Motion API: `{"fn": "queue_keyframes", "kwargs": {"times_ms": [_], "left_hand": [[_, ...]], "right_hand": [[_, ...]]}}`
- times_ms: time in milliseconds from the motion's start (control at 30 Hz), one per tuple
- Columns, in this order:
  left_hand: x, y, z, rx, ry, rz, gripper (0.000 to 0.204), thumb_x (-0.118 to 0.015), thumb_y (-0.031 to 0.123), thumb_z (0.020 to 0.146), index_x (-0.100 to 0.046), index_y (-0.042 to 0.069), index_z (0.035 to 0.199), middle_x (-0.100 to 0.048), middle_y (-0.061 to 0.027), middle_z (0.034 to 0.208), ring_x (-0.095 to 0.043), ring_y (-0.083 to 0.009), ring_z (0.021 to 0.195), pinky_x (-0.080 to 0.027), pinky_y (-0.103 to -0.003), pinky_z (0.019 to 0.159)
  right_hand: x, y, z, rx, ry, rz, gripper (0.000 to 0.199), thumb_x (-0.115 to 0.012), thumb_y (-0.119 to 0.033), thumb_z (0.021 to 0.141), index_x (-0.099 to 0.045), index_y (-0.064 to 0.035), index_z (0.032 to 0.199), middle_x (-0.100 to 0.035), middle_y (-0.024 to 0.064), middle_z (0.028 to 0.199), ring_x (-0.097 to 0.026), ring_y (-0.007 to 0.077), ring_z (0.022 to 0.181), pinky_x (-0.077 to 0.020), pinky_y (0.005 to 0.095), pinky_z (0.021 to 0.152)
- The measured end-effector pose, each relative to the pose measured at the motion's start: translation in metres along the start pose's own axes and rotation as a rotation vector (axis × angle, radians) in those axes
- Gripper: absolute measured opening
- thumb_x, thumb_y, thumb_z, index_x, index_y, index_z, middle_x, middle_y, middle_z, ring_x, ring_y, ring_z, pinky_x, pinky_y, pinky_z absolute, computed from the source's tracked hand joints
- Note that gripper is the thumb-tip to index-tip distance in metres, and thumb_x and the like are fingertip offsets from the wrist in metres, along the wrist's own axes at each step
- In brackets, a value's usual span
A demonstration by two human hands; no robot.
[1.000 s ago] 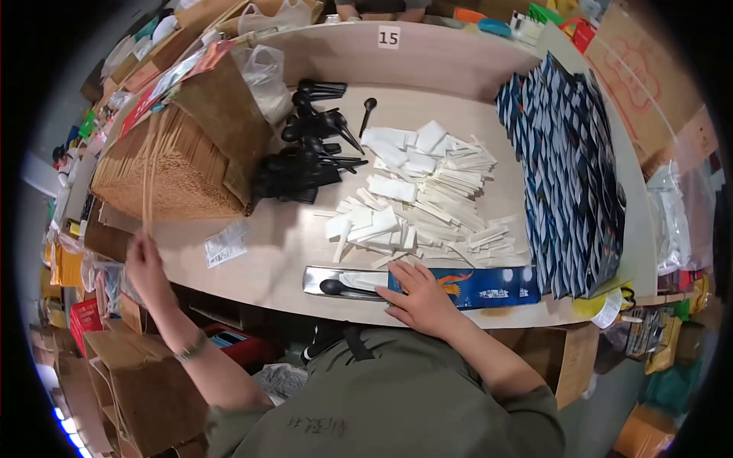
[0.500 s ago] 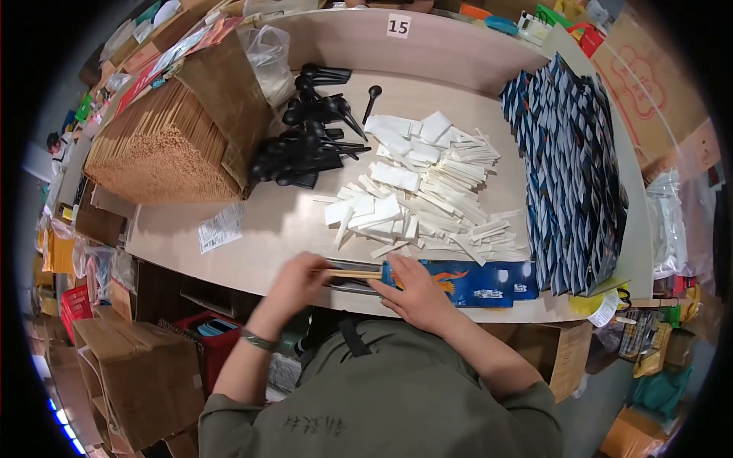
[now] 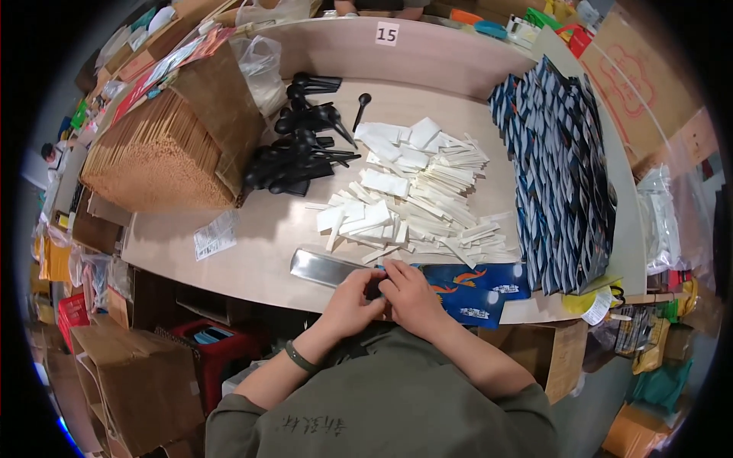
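Note:
A long blue packet point(image 3: 475, 309) with an orange printed figure lies at the table's front edge, its left end under my hands. My right hand point(image 3: 414, 296) is closed on that end, fingers bent together. Against it, my left hand point(image 3: 355, 302) is closed too, thumb and fingertips pinching at the packet's mouth; what lies between the fingertips is hidden. A second blue packet point(image 3: 517, 276) sits partly beneath the first. From behind my left hand a shiny silver strip point(image 3: 321, 267) reaches out to the left. No chopsticks show at my hands.
White paper-wrapped pieces point(image 3: 416, 206) are heaped mid-table, with black spoons point(image 3: 294, 160) to their left. A carton of wooden chopsticks point(image 3: 156, 172) stands at the left, near a printed label point(image 3: 216, 235). Blue packets stand in a dense stack point(image 3: 561, 183) at the right.
My left hand has moved right to meet my right hand. The pair of chopsticks between them has gone out of sight, the silver strip lies uncovered, and the packet has tilted.

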State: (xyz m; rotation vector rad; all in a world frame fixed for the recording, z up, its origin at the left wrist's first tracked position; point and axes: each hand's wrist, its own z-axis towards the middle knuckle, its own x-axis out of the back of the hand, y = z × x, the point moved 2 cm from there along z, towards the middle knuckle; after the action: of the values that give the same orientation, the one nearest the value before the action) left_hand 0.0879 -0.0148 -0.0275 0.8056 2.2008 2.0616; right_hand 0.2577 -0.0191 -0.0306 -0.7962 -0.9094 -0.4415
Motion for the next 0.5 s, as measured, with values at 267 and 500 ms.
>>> {"fn": "queue_keyframes", "kwargs": {"times_ms": [267, 500], "left_hand": [[0.067, 0.010, -0.018, -0.544, 0.156, 0.894, 0.081, -0.090, 0.030, 0.054, -0.057, 0.008, 0.125, -0.059, -0.0177, 0.108, -0.056, -0.0364, 0.102, -0.045, -0.048, 0.088], [0.079, 0.032, -0.004, -0.295, 0.185, 0.606, 0.047, -0.086, 0.032, 0.060, -0.055, 0.006, 0.084, -0.056, -0.0115, 0.075, -0.055, -0.0304, 0.068, -0.044, -0.040, 0.064]], "right_hand": [[-0.008, -0.022, 0.001, 0.028, 0.119, 0.070, 0.026, -0.065, -0.017, 0.081, -0.062, -0.0066, 0.104, -0.059, 0.0218, 0.094, -0.061, 0.0386, 0.088, -0.0478, 0.0534, 0.074], [0.151, -0.027, 0.054, 0.140, 0.070, -0.306, 0.019, -0.064, -0.023, 0.084, -0.063, -0.0090, 0.071, -0.058, 0.0121, 0.080, -0.063, 0.0306, 0.078, -0.0483, 0.0453, 0.062]]}}
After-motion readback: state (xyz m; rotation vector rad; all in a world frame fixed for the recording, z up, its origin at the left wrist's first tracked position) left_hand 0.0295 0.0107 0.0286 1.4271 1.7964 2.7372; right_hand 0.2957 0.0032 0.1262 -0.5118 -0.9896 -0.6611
